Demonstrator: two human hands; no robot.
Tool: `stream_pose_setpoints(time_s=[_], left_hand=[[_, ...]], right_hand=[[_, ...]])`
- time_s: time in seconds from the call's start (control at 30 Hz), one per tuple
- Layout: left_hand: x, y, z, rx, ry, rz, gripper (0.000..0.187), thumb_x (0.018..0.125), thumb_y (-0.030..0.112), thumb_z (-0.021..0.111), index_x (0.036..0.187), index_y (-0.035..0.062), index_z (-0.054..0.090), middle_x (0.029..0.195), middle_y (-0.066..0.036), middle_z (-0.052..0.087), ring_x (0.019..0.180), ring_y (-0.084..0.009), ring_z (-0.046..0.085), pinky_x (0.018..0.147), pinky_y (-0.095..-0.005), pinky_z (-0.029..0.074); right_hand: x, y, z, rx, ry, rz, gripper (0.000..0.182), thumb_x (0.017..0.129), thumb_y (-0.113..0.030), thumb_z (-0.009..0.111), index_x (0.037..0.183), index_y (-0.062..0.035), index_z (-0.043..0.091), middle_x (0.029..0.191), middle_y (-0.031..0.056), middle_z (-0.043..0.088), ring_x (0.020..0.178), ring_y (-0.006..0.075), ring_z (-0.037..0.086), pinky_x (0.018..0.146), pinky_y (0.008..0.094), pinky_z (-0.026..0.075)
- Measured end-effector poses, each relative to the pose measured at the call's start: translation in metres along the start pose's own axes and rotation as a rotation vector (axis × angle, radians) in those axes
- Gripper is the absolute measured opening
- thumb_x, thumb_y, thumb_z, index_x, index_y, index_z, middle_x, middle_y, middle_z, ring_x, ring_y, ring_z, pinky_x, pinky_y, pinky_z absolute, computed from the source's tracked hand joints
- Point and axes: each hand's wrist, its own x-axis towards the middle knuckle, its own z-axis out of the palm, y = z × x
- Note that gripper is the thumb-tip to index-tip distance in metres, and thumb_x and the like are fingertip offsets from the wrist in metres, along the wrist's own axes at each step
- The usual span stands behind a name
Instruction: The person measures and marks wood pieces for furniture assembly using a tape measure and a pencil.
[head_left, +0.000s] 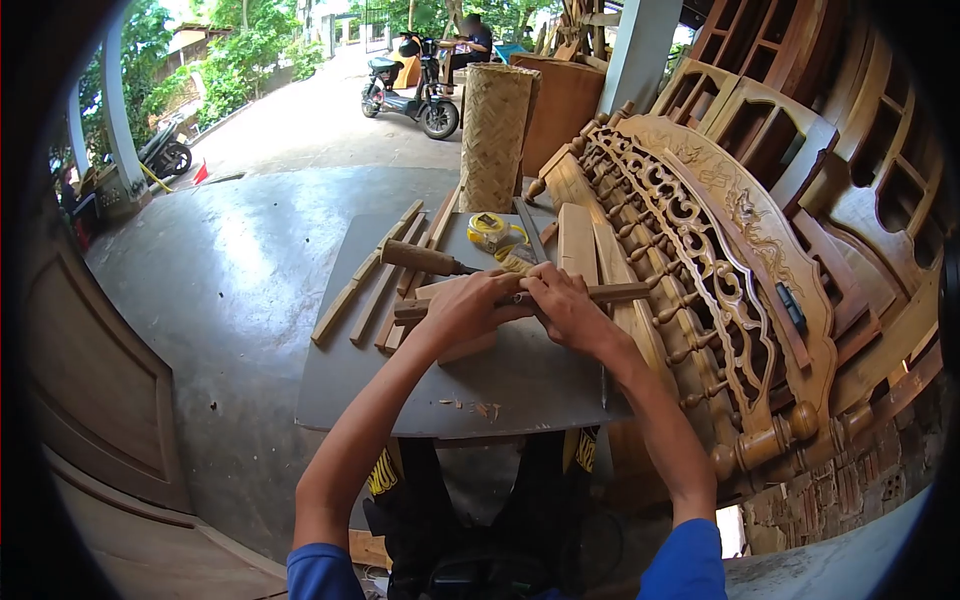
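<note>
Left hand (478,302): closed, fingers curled around a wooden bar; whether it also gripped the chisel could not be told. Right hand (562,298): closed on the same bar, just beside the left; its fingertips were partly hidden.

Wooden bar (622,292): one, narrow, straight, mid-brown, squared; held crosswise above the middle of the worktop, one end toward the left edge, the other reaching the right edge.

Chisel (418,258): one, with thick, rounded brown wooden handle and dark metal shank; handle toward the left edge, shank running behind the left hand, tip hidden.

Wooden block (466,348): one, pale, beneath the bar, partly covered by the left arm.

Tape measure (489,231): one, yellow case, near the middle of the far edge.

Wooden strips (368,272): several, long and slim, side by side along the left edge, some ends passing the far edge.

Shavings (472,409): a few, pale, close to the near edge.

Worktop (540,395): grey, smooth, rounded at the near left corner.

Woven cylinder (492,135): one, tan, upright beyond the far edge; interior hidden.

Carved panel (722,170): one, varnished, leaning beyond the right edge.
</note>
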Motion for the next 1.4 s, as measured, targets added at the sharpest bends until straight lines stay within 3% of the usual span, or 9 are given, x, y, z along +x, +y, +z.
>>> stream_pose_setpoints(time_s=[0.17,0.43,0.53,0.7,0.87,1.03,1.2,1.3,1.4], left_hand=[[0.0,0.004,-0.004,-0.076,0.002,-0.04,0.027,0.076,0.024,0.064,0.1,0.0114,0.062,0.09,-0.01,0.056,0.081,-0.0281,0.058,0.069,-0.0375,0.045],[0.002,0.002,-0.001,-0.116,0.062,-0.027,0.019,0.076,0.019,0.062,0.088,0.0046,0.061,0.089,-0.011,0.056,0.081,-0.0298,0.057,0.067,-0.0387,0.045],[0.0,0.002,-0.006,-0.112,0.03,0.004,0.018,0.074,0.013,0.061,0.088,0.002,0.06,0.09,-0.012,0.056,0.082,-0.0303,0.056,0.069,-0.0389,0.045],[0.004,0.015,-0.003,0.05,0.074,0.075,0.017,0.068,0.003,0.058,0.084,-0.0032,0.055,0.088,-0.014,0.055,0.084,-0.0323,0.055,0.073,-0.0388,0.045],[0.028,0.04,0.008,0.297,-0.07,0.021,0.023,0.062,-0.005,0.052,0.085,-0.0031,0.049,0.086,-0.017,0.054,0.084,-0.0333,0.055,0.075,-0.0392,0.044],[0.046,0.037,0.042,0.545,-0.09,0.109,0.018,0.077,0.012,0.054,0.088,-0.002,0.051,0.088,-0.013,0.054,0.086,-0.0245,0.056,0.077,-0.0355,0.044],[0.039,-0.003,0.025,0.535,-0.137,0.351,0.014,0.077,0.01,0.054,0.088,0.0015,0.054,0.09,-0.011,0.051,0.088,-0.0242,0.053,0.081,-0.0335,0.043],[0.03,-0.027,-0.004,0.387,-0.269,0.37,0.012,0.083,0.015,0.053,0.087,0.0041,0.057,0.091,-0.012,0.051,0.084,-0.0257,0.053,0.08,-0.0354,0.044],[0.019,-0.019,-0.049,0.125,-0.404,-0.054,0.017,0.084,0.015,0.053,0.092,0.0013,0.057,0.088,-0.015,0.052,0.082,-0.0277,0.054,0.079,-0.0365,0.043]], right_hand=[[-0.006,0.013,-0.018,0.323,-0.094,-0.02,0.056,0.066,-0.013,0.07,0.117,-0.0119,0.046,0.111,0.0108,0.046,0.109,0.0281,0.044,0.092,0.0405,0.034],[-0.006,0.027,-0.017,0.46,-0.082,-0.074,0.069,0.058,-0.018,0.077,0.119,-0.0148,0.045,0.109,0.0105,0.051,0.102,0.0301,0.051,0.088,0.0368,0.04],[-0.012,0.039,-0.031,0.689,0.005,0.245,0.07,0.057,-0.017,0.077,0.119,-0.0135,0.044,0.102,0.0105,0.055,0.094,0.0294,0.056,0.083,0.036,0.043],[-0.026,0.061,-0.021,0.446,-0.01,0.247,0.039,0.067,-0.027,0.072,0.097,-0.0058,0.059,0.091,0.0118,0.06,0.088,0.027,0.058,0.079,0.0355,0.044],[-0.025,0.069,-0.009,0.507,0.021,0.262,0.041,0.068,-0.03,0.071,0.1,-0.0075,0.059,0.095,0.0108,0.06,0.092,0.0277,0.057,0.081,0.0364,0.042],[-0.025,0.08,0.003,0.33,-0.043,0.282,0.047,0.069,-0.04,0.068,0.104,-0.0112,0.057,0.098,0.0088,0.058,0.101,0.0261,0.052,0.088,0.04,0.035],[-0.024,0.078,-0.005,0.289,-0.069,0.274,0.05,0.066,-0.048,0.067,0.098,-0.0115,0.056,0.094,0.0085,0.058,0.1,0.0277,0.052,0.087,0.0405,0.034],[-0.017,0.068,-0.015,0.289,-0.07,0.316,0.036,0.068,-0.03,0.073,0.088,-0.0047,0.057,0.089,0.0081,0.058,0.087,0.0226,0.057,0.077,0.0325,0.043],[-0.013,0.079,-0.014,0.483,-0.129,0.328,0.04,0.067,-0.041,0.072,0.086,-0.0085,0.057,0.09,0.0081,0.058,0.089,0.0236,0.056,0.077,0.0335,0.042]])
